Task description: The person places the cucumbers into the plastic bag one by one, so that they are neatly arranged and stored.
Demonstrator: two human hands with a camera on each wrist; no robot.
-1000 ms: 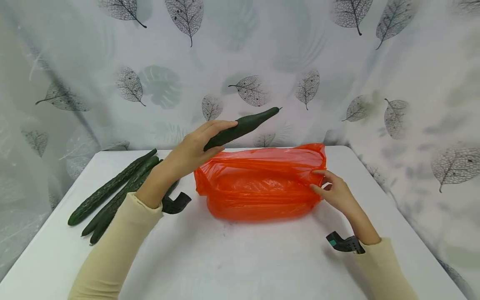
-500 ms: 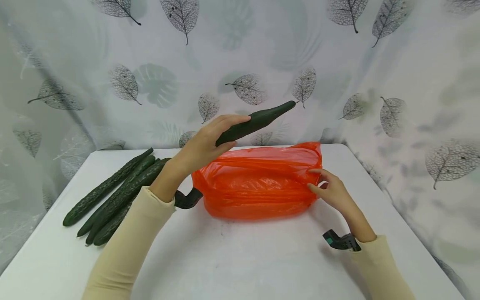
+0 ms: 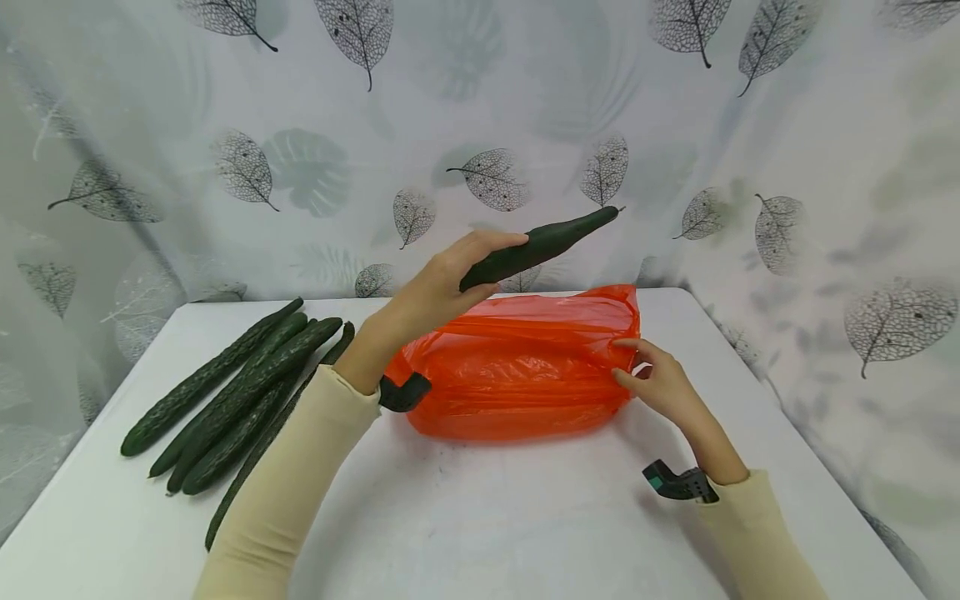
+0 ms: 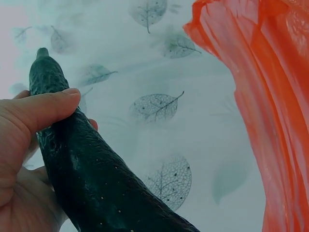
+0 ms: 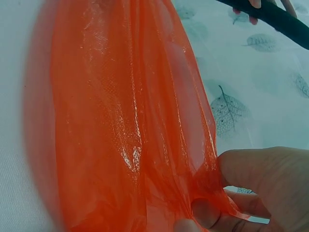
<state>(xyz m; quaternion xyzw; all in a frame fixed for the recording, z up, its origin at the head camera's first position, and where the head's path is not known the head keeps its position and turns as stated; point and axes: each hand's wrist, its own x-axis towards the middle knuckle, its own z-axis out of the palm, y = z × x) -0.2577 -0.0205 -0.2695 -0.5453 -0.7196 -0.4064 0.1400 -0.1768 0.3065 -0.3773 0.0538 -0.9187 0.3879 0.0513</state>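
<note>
We see left hand (image 3: pixel 442 283) curled round a cucumber (image 3: pixel 543 245), held up near the orange bag (image 3: pixel 517 371); right hand (image 3: pixel 662 381) pinching the bag's right end. Bag sits on counter (image 3: pixel 480 517), other cucumbers (image 3: pixel 253 387) to its left.

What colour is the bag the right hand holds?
The bag is orange-red, seen best in the head view.

Airborne cucumber (image 3: pixel 553 239) farther right now (left sleeve (image 3: pixel 288 496) likewise)
</note>
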